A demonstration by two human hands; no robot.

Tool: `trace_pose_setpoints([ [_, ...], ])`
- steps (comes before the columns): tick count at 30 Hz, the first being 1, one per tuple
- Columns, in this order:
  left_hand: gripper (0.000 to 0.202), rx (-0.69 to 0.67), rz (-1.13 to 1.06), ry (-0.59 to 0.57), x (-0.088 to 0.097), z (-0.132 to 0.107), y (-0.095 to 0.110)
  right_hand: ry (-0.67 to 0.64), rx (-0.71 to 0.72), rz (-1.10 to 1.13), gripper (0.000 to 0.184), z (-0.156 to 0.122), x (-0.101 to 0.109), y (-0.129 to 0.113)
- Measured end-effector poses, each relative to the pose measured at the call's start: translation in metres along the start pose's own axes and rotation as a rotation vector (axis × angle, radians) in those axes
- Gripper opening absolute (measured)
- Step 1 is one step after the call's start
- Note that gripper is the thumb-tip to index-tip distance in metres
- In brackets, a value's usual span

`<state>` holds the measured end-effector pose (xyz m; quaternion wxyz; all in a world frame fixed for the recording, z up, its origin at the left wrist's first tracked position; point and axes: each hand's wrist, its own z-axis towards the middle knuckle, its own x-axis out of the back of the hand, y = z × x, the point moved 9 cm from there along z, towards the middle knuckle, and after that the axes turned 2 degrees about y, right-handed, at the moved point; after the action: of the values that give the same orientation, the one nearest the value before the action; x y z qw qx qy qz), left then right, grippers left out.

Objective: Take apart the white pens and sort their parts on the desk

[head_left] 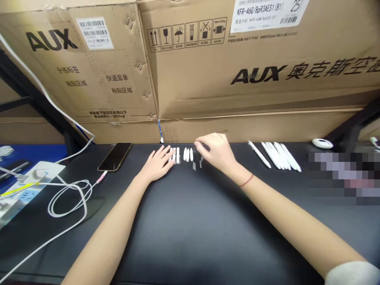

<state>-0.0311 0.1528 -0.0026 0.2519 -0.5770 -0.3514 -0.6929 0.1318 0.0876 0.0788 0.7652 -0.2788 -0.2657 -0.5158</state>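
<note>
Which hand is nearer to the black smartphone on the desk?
Left. The left hand rests right of the smartphone, not touching it; the right hand is farther right, past the small white parts.

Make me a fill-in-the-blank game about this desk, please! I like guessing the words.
The thread on the wrist of the right hand is ____.
The phone lies to the ____ of the left hand.
The big word printed on the cardboard box is ____.
The long pens on the black desk are ____.

Missing words: red; left; AUX; white.
</note>
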Motion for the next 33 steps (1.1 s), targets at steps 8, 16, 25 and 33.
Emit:
trace_pose_setpoints([
  [8, 0.053, -0.003, -0.02, 0.2, 0.013, 0.001, -0.006, -0.133, -0.336, -0.588, 0.03, -0.083, 0.056, 0.124],
  [16, 0.042, -0.118, 0.019, 0.463, 0.036, -0.01, 0.012, -0.276, -0.417, -0.666, 0.027, -0.104, 0.041, 0.144],
  [25, 0.028, -0.354, 0.067, 0.714, 0.06, -0.032, 0.069, -0.19, -0.479, -0.415, 0.019, -0.1, 0.056, 0.143],
  [33, 0.029, -0.513, 0.23, 0.546, 0.035, -0.053, 0.162, -0.051, 0.06, 0.394, 0.015, -0.09, 0.063, 0.003],
])
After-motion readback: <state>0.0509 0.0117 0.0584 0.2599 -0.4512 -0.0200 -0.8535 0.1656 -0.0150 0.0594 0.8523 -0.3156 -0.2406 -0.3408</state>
